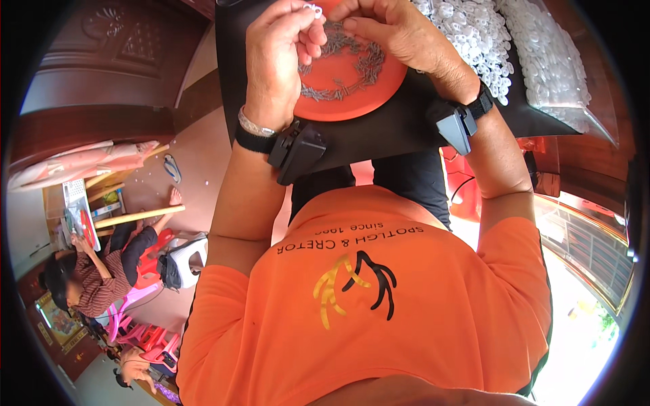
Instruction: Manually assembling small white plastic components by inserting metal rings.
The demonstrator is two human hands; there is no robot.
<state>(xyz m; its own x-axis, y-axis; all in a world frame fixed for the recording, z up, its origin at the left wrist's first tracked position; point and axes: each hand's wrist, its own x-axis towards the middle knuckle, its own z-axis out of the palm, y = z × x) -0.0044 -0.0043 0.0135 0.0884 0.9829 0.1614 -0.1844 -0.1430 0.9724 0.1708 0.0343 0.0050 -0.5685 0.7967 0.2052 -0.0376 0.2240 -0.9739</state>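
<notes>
At the top of the view my left hand (276,57) pinches a small white plastic clip (314,10) between thumb and fingertips. My right hand (401,42) is close beside it on the right, thumb and fingers curled together; whatever they hold is hidden or too small to make out. Both hands are above a round orange-red plate (342,112). Many small grey nails (369,70) lie scattered on it, roughly in a ring. The plate rests on a black tabletop (406,115).
Right of the plate is a heap of white plastic clips (477,47), with a clear bag (552,68) full of similar pieces beyond it. To the left, a person (101,274) sits near a wooden frame and red stools. Another person (135,365) shows at lower left.
</notes>
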